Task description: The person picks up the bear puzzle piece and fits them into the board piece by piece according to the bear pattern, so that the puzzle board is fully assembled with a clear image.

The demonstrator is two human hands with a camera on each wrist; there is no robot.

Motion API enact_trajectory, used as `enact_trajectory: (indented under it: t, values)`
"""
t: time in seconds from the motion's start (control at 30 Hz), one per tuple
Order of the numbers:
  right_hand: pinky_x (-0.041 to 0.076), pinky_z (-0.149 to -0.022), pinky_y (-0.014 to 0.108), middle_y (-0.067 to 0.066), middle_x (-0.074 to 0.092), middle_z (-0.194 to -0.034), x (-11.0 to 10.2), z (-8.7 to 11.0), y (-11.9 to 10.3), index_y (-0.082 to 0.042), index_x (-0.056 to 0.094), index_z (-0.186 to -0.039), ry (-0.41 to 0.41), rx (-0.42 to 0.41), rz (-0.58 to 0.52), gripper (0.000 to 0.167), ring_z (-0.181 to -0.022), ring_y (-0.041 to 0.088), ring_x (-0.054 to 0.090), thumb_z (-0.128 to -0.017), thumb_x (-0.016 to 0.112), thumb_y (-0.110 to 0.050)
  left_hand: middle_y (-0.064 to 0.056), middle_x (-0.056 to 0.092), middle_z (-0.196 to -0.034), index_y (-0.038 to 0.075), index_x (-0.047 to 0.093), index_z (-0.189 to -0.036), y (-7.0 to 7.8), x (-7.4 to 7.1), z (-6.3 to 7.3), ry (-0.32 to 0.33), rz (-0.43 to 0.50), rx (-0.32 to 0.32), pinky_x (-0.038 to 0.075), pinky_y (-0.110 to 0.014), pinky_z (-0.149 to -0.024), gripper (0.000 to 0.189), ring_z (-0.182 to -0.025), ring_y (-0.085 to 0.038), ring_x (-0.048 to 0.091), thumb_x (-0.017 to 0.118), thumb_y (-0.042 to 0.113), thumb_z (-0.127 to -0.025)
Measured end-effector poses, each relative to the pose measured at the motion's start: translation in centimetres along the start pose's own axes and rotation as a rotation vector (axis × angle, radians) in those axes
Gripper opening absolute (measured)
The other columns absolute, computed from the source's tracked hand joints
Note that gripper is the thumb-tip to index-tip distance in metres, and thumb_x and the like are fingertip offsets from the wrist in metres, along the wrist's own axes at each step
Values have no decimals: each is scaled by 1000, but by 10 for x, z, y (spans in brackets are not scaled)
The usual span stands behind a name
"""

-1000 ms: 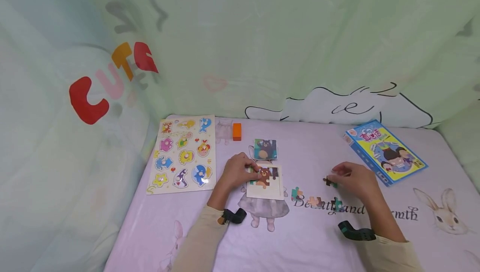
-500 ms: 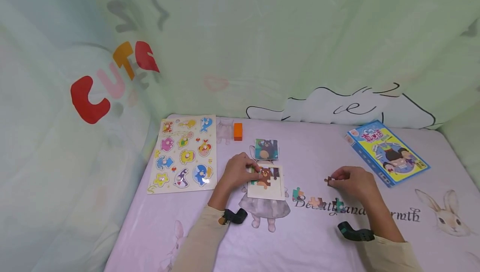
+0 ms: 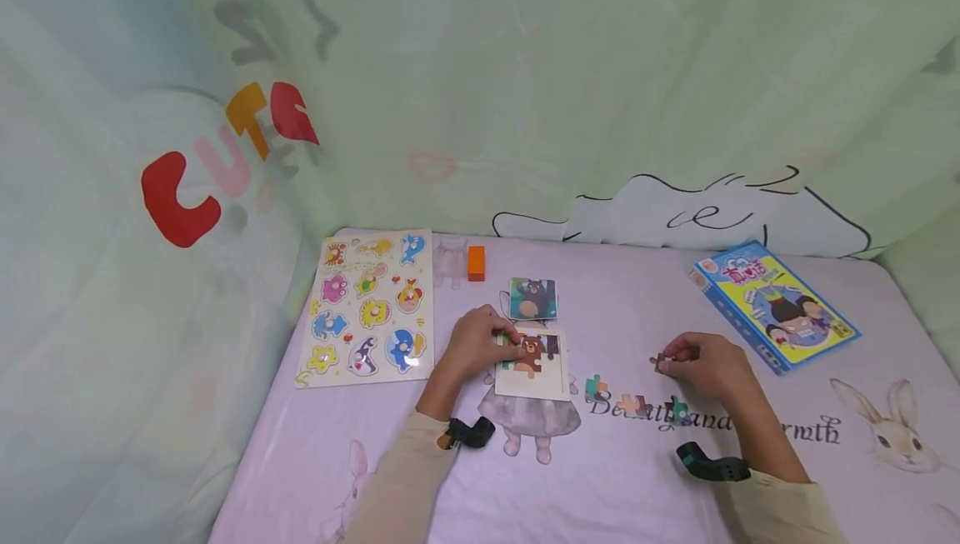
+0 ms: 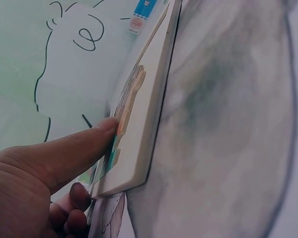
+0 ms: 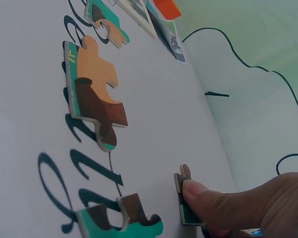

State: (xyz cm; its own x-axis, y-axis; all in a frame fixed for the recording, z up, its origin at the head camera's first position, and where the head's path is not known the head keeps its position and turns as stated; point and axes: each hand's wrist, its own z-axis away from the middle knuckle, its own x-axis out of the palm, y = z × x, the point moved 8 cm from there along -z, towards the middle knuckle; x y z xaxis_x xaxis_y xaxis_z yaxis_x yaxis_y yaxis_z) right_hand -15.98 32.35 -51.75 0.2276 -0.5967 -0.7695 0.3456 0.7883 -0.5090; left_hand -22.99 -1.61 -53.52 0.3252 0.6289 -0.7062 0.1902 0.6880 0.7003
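Observation:
My left hand [image 3: 474,344] holds the left side of a white puzzle tray [image 3: 528,384] with a partly assembled brown bear picture in it. In the left wrist view the thumb [image 4: 74,151] presses on the fitted pieces, and the other fingers are curled at the tray's edge. To the right, my right hand [image 3: 708,361] pinches a brown and green jigsaw piece [image 5: 189,216] between thumb and fingers, close over the cloth. Between the hands lie loose jigsaw pieces: a green and peach one [image 3: 596,388], a brown and peach one [image 3: 632,405] and a green and brown one [image 3: 677,411].
A bear picture card [image 3: 533,299] lies just behind the tray. An orange block [image 3: 476,263] stands farther back. The sea animal peg board [image 3: 365,308] is at left, and a blue and yellow box [image 3: 775,306] lies at right. A curtain [image 3: 480,111] hangs behind the table.
The jigsaw piece in my right hand has turned between the fingertips, and that hand has shifted slightly toward me. My left hand keeps its place on the tray.

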Motion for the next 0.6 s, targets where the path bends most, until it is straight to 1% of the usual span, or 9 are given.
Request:
enact_trajectory:
  t: [0.17, 0.27, 0.33, 0.43, 0.53, 0.6]
  values:
    - [44, -80, 45, 18, 63, -101, 0, -1, 2, -2, 68, -111, -7, 5, 1, 33, -97, 36, 52, -89, 78, -25, 4, 56, -88, 23, 80, -90, 0, 0, -1, -1, -10, 19, 37, -27, -73, 21, -82, -12, 48, 87, 40, -80]
    - [43, -79, 44, 16, 62, -99, 0, 0, 1, -3, 67, -109, -6, -7, 0, 29, -96, 34, 52, -90, 77, -23, 4, 56, -88, 23, 80, -90, 0, 0, 0, -4, -9, 15, 37, -27, -73, 21, -83, -13, 49, 87, 39, -80]
    - [44, -78, 42, 15, 63, -98, 0, 1, -2, -4, 66, -107, 0, -35, 1, 27, -95, 33, 53, -90, 77, -22, 4, 57, -90, 22, 80, -90, 0, 0, 0, -3, -3, 8, 38, -27, -75, 21, -85, -13, 49, 87, 39, -80]
    - [46, -75, 37, 12, 66, -98, 1, 3, -10, -7, 68, -107, 22, -109, 0, 24, -94, 30, 56, -91, 76, -24, 5, 57, -91, 22, 79, -89, 1, -1, 1, 2, 8, -1, 39, -28, -76, 20, -86, -13, 49, 87, 38, -80]
    - [48, -74, 31, 8, 69, -98, 4, 6, -20, -9, 71, -108, 28, -175, -34, 23, -93, 26, 59, -93, 75, -26, 5, 57, -90, 22, 79, -89, 2, -2, 1, 3, 7, 2, 39, -28, -76, 20, -85, -13, 49, 87, 38, -80]
    - [50, -73, 27, 6, 72, -99, 7, 8, -25, -10, 72, -111, 13, -194, -75, 24, -91, 23, 60, -95, 73, -27, 4, 56, -89, 22, 80, -89, 3, -2, 1, 3, 1, 9, 37, -27, -75, 20, -84, -13, 48, 87, 38, -80]
